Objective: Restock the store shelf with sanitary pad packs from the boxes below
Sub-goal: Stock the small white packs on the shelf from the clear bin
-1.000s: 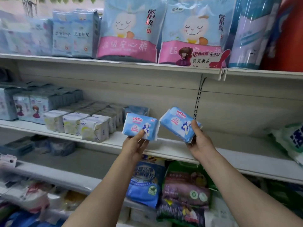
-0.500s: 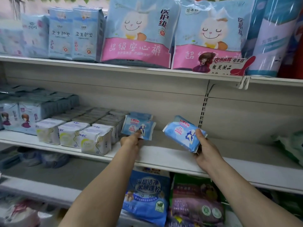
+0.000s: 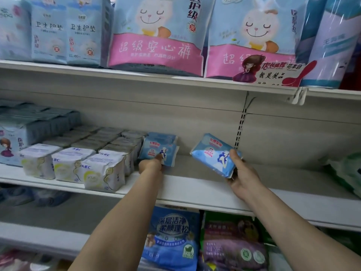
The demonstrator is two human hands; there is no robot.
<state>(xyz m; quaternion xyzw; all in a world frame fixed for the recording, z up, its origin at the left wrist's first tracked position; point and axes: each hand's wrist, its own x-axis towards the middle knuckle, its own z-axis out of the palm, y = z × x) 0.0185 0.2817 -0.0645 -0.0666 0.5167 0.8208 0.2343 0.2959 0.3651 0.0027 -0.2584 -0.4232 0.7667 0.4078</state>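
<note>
Left hand (image 3: 150, 165) clamped on a soft blue plastic pad pack (image 3: 158, 151) at the white metal middle shelf (image 3: 195, 188), right hand (image 3: 242, 178) gripping its twin (image 3: 213, 155) above: best pushed upright, snug beside the white wrapped packs (image 3: 103, 171).

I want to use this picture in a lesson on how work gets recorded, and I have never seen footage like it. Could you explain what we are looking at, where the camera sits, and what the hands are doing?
There is no machine here: a person wears a camera on the head, looking forward and down, so you see their own two bare arms reaching toward a store shelf. The left hand is setting a small blue pad pack upright on the middle shelf, right beside rows of white packs. The right hand holds a second blue pack, tilted, above the bare stretch of that shelf. Larger rabbit-printed bags stand on the shelf above.
</note>
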